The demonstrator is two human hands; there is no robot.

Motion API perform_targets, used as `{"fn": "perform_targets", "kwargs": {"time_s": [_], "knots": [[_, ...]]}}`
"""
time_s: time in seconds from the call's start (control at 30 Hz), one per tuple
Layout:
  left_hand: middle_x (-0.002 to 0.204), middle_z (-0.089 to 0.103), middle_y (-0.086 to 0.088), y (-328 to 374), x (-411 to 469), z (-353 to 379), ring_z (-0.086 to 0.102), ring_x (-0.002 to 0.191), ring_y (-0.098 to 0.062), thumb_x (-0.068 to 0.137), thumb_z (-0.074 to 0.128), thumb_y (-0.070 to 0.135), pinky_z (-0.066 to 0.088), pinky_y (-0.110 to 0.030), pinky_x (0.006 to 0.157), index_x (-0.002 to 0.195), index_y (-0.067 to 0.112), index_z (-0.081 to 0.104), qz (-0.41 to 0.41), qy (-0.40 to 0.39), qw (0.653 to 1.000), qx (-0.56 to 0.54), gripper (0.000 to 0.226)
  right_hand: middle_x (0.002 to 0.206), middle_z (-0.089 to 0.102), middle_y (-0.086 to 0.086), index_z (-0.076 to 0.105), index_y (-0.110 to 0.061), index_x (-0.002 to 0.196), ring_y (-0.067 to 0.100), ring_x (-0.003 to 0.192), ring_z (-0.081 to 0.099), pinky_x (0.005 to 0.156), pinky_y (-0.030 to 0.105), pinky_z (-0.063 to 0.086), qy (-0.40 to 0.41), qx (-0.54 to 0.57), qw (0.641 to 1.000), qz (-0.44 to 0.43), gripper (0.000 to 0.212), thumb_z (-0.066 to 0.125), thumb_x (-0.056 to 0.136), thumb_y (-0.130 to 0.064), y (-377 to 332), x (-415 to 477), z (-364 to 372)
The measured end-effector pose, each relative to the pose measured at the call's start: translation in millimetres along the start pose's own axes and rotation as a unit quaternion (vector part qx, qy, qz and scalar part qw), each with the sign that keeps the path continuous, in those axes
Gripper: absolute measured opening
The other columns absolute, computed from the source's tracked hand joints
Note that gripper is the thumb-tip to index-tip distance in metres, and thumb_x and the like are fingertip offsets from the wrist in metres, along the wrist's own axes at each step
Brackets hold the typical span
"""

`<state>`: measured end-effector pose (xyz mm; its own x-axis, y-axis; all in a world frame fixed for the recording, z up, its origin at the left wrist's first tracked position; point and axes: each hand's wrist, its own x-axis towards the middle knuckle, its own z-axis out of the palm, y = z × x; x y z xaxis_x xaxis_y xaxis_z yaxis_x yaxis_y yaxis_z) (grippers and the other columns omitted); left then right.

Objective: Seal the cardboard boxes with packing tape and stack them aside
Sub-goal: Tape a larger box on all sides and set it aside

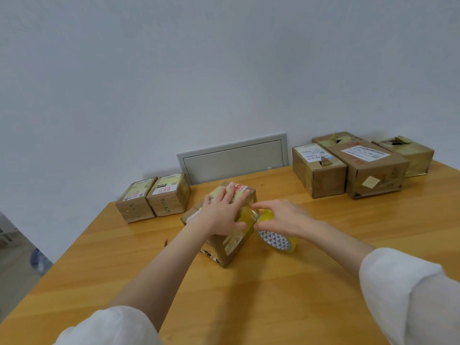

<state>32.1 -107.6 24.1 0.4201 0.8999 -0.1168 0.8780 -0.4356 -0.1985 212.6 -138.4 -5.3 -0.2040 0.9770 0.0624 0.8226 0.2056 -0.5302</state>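
Right now our left hand (222, 215) lies flat on top of the cardboard box (232, 245) in the middle of the wooden table (298, 290), fingers (232, 192) straight and spread, pressing down on the lid; their tips reach almost to the box's far edge, where a white and red label shows. The thumb points toward the box's right edge. Our right hand (283, 216) sits just beside the box on its right, fingers curled over the tape roll (275, 241) and gripping it. The roll is tilted, its white printed core facing us, and it rests against the lower right side of the box. A short stretch of yellowish tape runs from the roll up onto the box's right upper edge, where our right forefinger touches it. A flatter brown parcel (191, 214) lies against the box's left side, partly under our wrist. Well apart, two small boxes (151, 199) sit side by side at the far left, and a group of larger boxes (368, 170) stands at the far right.
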Motion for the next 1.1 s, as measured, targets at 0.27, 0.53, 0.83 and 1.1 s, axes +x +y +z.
{"fn": "perform_targets", "kwargs": {"time_s": [0.27,0.53,0.83,1.1], "knots": [[0.16,-0.012,-0.008,-2,0,-8,-0.01,0.147,-0.028,0.092,0.045,0.05,0.003,-0.056,0.116,0.149,0.045,-0.004,-0.009,-0.02,0.999,-0.05,0.075,0.141,0.05,-0.007,0.039,-0.05,0.138,0.018,0.121,0.05,0.076,0.03,0.042,-0.008,-0.019,1.0,0.004,0.064,0.061,0.079,-0.055,0,3,3],[0.159,0.009,-0.017,-9,0,-14,0.025,0.14,-0.039,0.084,0.056,0.056,0.037,-0.055,0.105,0.147,0.051,0.005,-0.126,-0.011,0.989,-0.077,0.082,0.134,0.054,0.0,0.05,-0.019,0.136,0.016,0.115,0.053,0.092,0.028,0.042,-0.017,0.25,0.964,0.085,0.069,0.069,0.079,-0.053,31,-12,-3],[0.142,0.038,-0.014,-11,-6,-17,0.05,0.118,-0.034,0.082,0.054,0.064,0.05,-0.047,0.093,0.147,0.051,0.009,-0.177,-0.014,0.979,-0.099,0.081,0.094,0.066,-0.001,0.067,-0.016,0.093,0.02,0.088,0.062,0.07,0.029,0.045,0.029,0.187,0.98,0.069,0.039,0.063,0.084,-0.054,32,-12,-19],[0.141,0.04,-0.014,-13,-11,-17,0.051,0.117,-0.033,0.081,0.055,0.065,0.052,-0.045,0.091,0.148,0.049,0.007,-0.186,-0.02,0.976,-0.109,0.084,0.132,0.059,0.001,0.059,-0.02,0.128,0.023,0.116,0.055,0.093,0.038,0.045,0.028,0.07,0.991,0.113,0.07,0.061,0.076,-0.067,38,-2,-13]]}}
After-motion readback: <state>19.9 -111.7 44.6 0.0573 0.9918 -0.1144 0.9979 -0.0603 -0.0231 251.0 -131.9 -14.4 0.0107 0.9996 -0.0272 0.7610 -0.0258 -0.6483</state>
